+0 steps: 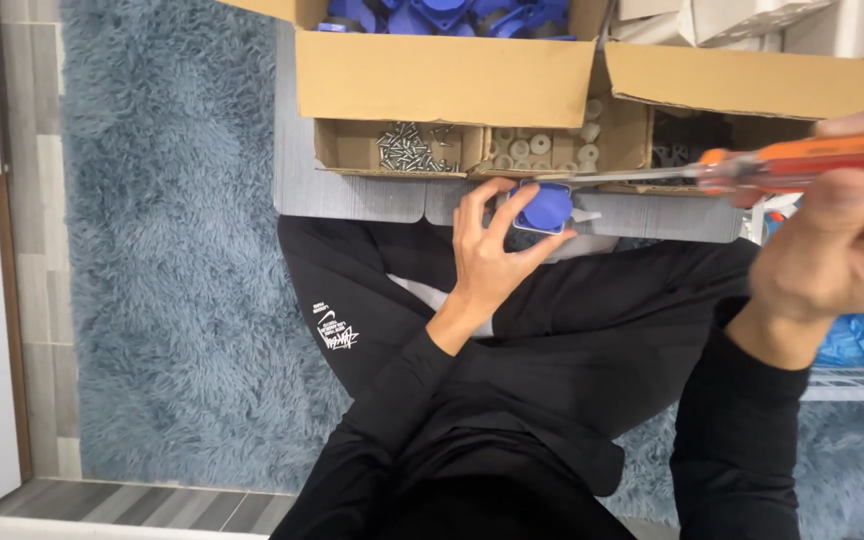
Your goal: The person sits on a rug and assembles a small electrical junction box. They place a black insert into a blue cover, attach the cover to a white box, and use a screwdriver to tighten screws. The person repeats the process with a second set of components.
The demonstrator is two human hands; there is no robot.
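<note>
the left hand [487, 255] pinched a blue plastic part [544, 208] at the near edge of the grey board [352, 190]. the right hand [837, 250] gripped an orange screwdriver [802, 165], tip at the part. behind it sat a cardboard tray [352, 150] with screws [407, 150].

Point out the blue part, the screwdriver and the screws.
blue part [544, 207], head view, on its round cap.
screwdriver [802, 165], head view, on its orange handle.
screws [407, 150], head view, middle of the pile.
</note>
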